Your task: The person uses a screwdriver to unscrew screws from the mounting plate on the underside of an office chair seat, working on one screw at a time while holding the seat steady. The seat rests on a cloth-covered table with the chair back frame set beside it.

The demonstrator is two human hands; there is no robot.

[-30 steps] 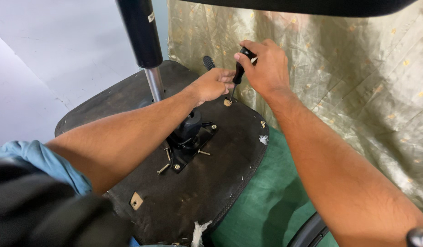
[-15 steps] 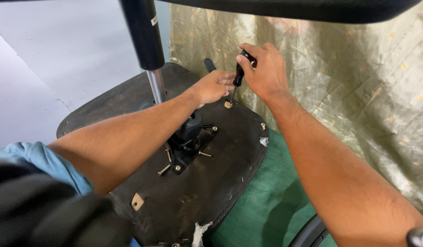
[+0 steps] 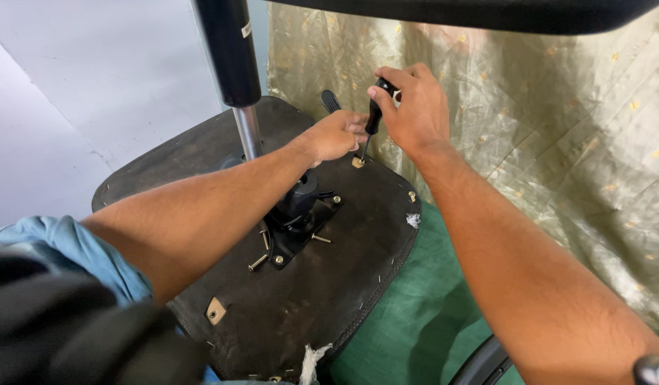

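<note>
At upper centre, the right hand (image 3: 413, 108) grips a black-handled screwdriver (image 3: 371, 127) whose tip, steadied by the closed left hand (image 3: 336, 135), meets a fitting half hidden there on the upturned chair seat (image 3: 322, 299), where three loose screws (image 3: 258, 262) lie by the central mount (image 3: 297, 210).

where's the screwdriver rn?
Head view, upper centre: the screwdriver is in the right hand, its tip on a tan mount near the seat base's far edge, left hand alongside.
</note>
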